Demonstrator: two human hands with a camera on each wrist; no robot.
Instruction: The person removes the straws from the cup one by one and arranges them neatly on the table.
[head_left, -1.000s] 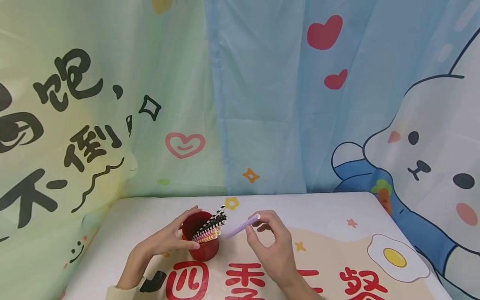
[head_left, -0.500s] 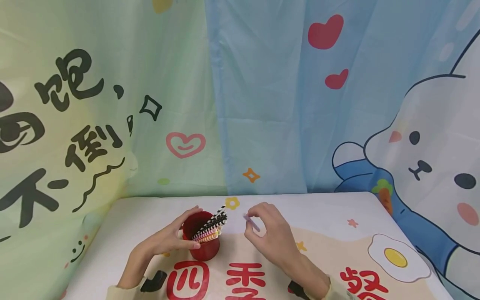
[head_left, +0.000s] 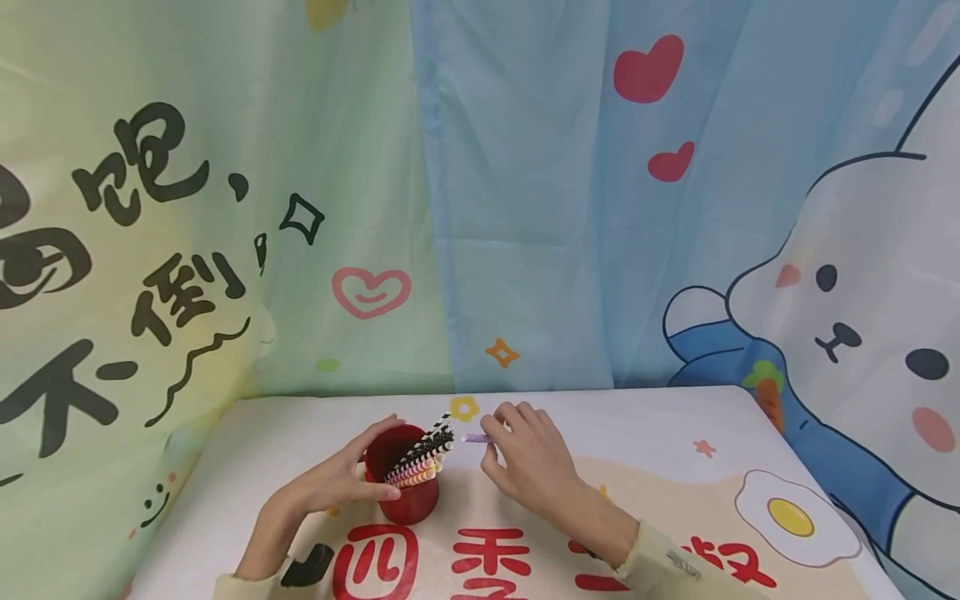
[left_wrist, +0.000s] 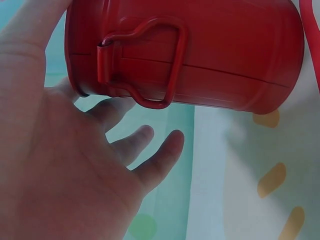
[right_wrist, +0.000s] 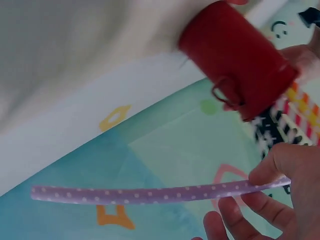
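Observation:
A red metal bucket (head_left: 414,504) with small wire handles stands on the table, its mouth facing up. Thumb and fingers of my left hand (head_left: 333,477) grip its rim from the left; in the left wrist view, a wire handle (left_wrist: 177,60) shows on its side. Several patterned paper straws (head_left: 420,457), black-and-white, pink and yellow, lean out over the right rim. Just right of them, my right hand (head_left: 534,458) pinches a purple paper straw with white dots (right_wrist: 150,195). In the head view my fingers hide most of that straw, and its visible end points left.
A printed cloth with red characters (head_left: 491,550) and a fried-egg picture (head_left: 795,515) covers the table (head_left: 300,417). Behind the table's far edge hangs a printed curtain (head_left: 525,208).
The purple straw, earlier slanting down towards the bucket, has been turned in my right fingers and points left. My right hand has rolled over and shifted slightly left. My left hand stays put.

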